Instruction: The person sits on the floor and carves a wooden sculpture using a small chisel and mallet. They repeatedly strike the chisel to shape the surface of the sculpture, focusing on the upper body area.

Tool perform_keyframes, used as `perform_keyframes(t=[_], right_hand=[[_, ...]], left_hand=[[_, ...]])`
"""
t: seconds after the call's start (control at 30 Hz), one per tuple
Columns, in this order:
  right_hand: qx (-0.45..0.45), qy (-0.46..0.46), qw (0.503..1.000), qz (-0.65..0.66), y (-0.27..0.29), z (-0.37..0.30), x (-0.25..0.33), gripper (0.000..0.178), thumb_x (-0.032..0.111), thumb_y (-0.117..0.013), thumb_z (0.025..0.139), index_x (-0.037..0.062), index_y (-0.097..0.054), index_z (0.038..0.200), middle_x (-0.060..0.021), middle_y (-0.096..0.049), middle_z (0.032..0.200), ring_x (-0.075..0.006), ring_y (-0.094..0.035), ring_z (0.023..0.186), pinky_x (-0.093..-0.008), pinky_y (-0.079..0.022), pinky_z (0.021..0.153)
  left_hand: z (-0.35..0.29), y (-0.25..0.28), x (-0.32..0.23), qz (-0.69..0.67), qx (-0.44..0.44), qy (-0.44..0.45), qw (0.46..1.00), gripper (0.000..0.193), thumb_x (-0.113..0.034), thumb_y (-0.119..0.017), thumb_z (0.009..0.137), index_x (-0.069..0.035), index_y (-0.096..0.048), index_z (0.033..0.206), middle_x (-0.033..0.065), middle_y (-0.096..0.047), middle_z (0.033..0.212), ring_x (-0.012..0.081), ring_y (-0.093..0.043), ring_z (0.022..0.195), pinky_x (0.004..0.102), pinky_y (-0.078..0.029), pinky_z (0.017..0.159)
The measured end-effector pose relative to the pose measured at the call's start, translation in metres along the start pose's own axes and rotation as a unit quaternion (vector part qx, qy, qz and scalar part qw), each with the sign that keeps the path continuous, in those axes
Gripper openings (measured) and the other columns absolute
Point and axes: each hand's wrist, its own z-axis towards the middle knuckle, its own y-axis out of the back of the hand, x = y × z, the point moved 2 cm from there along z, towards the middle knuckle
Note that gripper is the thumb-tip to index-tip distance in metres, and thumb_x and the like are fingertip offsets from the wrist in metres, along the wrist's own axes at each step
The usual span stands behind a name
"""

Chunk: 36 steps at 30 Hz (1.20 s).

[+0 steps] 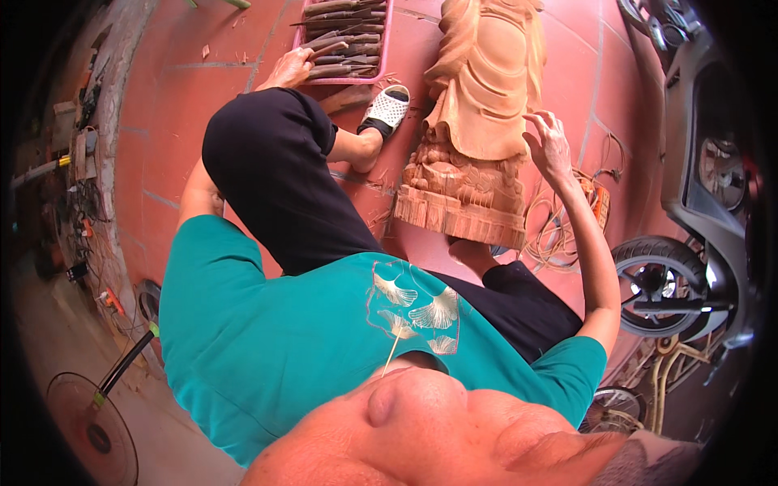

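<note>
At the upper left, my left hand [290, 68] reaches over the edge of a pink plastic tray [379, 77]. Its fingers close around the wooden handle of a carving chisel [329, 45], just above the other tools. Several more chisels with brown handles [350, 26] lie side by side in the tray. A carved wooden statue [489, 89] with draped robes lies on the floor in front of me, its rough-cut base [460, 212] toward my body. Beside the statue's right edge is my right hand [551, 147], fingers apart, the fingertips at or against the wood.
Red floor tiles [212, 105] carry scattered wood chips. An orange power tool [600, 202] and coiled cord [549, 235] lie right of the statue's base. A parked motorbike [689, 194] stands at the right. A fan [91, 429] is at the lower left, tools along the left ledge.
</note>
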Motion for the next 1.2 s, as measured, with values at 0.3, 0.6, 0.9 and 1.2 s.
perform_keyframes(t=[0.3, 0.6, 0.9, 1.2], right_hand=[[-0.135, -0.059, 0.987, 0.07, -0.073, 0.044, 0.0, 0.043, 0.035, -0.057, 0.096, 0.0087, -0.053, 0.131, -0.0162, -0.046, 0.139, -0.0338, -0.042, 0.13, -0.0466, -0.034, 0.107], [-0.112, -0.107, 0.978, 0.143, -0.067, 0.048, 0.014, 0.04, 0.025, -0.056, 0.098, 0.006, -0.052, 0.132, -0.0176, -0.046, 0.139, -0.0337, -0.041, 0.131, -0.0431, -0.032, 0.109], [-0.113, -0.107, 0.979, 0.13, -0.067, 0.05, 0.01, 0.039, 0.028, -0.056, 0.098, 0.0061, -0.054, 0.131, -0.0174, -0.047, 0.138, -0.034, -0.042, 0.13, -0.0434, -0.033, 0.109], [-0.118, -0.102, 0.98, 0.12, -0.065, 0.05, 0.013, 0.038, 0.027, -0.055, 0.098, 0.0052, -0.055, 0.129, -0.0176, -0.048, 0.137, -0.0341, -0.043, 0.129, -0.0436, -0.034, 0.108]], left_hand=[[0.005, -0.009, 0.014, 0.075, -0.052, -0.031, 0.995, 0.032, -0.037, -0.062, 0.09, -0.012, -0.065, 0.109, 0.0113, -0.065, 0.099, 0.0311, -0.06, 0.096, 0.0448, -0.045, 0.081], [-0.009, -0.042, 0.001, 0.0, -0.14, 0.029, 0.99, 0.027, -0.035, -0.062, 0.091, -0.017, -0.068, 0.111, 0.005, -0.066, 0.105, 0.0268, -0.058, 0.102, 0.0413, -0.045, 0.087], [-0.006, -0.044, -0.016, 0.015, -0.147, -0.017, 0.989, 0.028, -0.028, -0.072, 0.083, -0.019, -0.069, 0.109, 0.0028, -0.062, 0.093, 0.0241, -0.055, 0.094, 0.0396, -0.042, 0.083], [0.011, -0.056, -0.032, 0.05, -0.175, -0.115, 0.976, 0.03, -0.032, -0.07, 0.083, -0.015, -0.069, 0.107, 0.0029, -0.063, 0.1, 0.0237, -0.054, 0.102, 0.0418, -0.037, 0.084]])
